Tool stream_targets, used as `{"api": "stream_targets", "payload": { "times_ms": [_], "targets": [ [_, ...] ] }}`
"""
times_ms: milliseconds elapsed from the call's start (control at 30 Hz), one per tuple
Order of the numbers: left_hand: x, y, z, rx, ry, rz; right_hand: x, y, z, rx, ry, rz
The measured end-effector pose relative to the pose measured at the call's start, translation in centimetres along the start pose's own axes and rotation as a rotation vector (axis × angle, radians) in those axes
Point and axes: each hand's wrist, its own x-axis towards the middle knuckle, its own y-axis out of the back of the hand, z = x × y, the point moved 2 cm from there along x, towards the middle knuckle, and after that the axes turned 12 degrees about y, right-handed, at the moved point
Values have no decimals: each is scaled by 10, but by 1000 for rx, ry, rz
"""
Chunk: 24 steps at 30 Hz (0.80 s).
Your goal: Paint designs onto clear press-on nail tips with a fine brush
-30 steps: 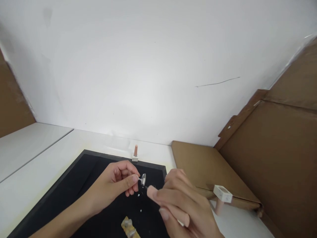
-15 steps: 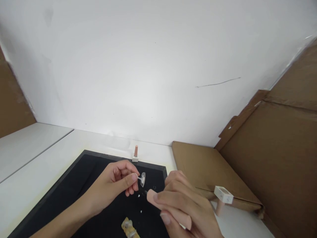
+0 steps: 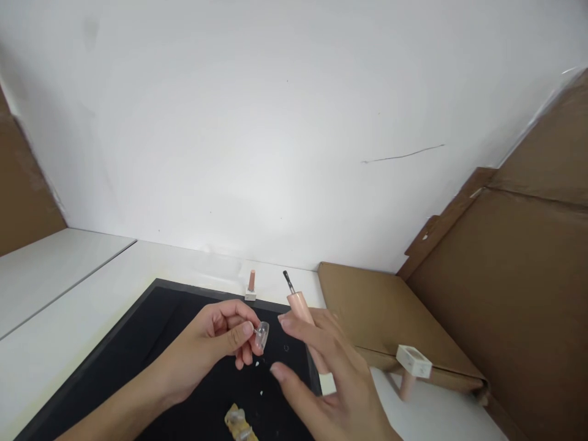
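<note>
— How do the fingers stand?
— On the left hand (image 3: 215, 337), thumb and fingertips are pinched together on the thin stem (image 3: 256, 331) behind a clear curved piece (image 3: 262, 336). On the right hand (image 3: 342, 373), thumb and index finger are spread wide apart, and a pink-handled brush (image 3: 301, 306) is held in that hand. Exactly which fingers grip it, I can't tell.

— Where does the brush lie against them?
— Its handle runs behind the index finger, showing above and below it. The thumb is clear of it.

— And which way does it point?
— Dark tip (image 3: 288, 280) up and to the left; its long axis slants down to the right.

— The clear piece?
— Just beyond the left fingertips, its long axis near upright, top leaning slightly right. The brush tip is higher and to its right, apart from it.

— What's beneath the hands?
— A black mat (image 3: 156, 318) with small white specks (image 3: 257, 364) and, nearer the wearer, a yellowish strip (image 3: 239, 422) with clear bits on it.

— Farther out?
— A small pink stick on a white base (image 3: 251, 285), upright at the mat's far edge; on the right, a white block (image 3: 414, 360) above a pink stem, beside flat cardboard (image 3: 381, 312).
</note>
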Motion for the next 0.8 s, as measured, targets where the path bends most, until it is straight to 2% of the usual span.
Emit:
{"api": "stream_targets", "payload": {
  "times_ms": [200, 800],
  "targets": [
    [0, -3, 1, -20, 15, -16, 3, -8, -5, -19, 68, 28],
    [1, -1, 0, 6, 0, -50, 4, -13, -4, -55, 100, 68]
  ]
}}
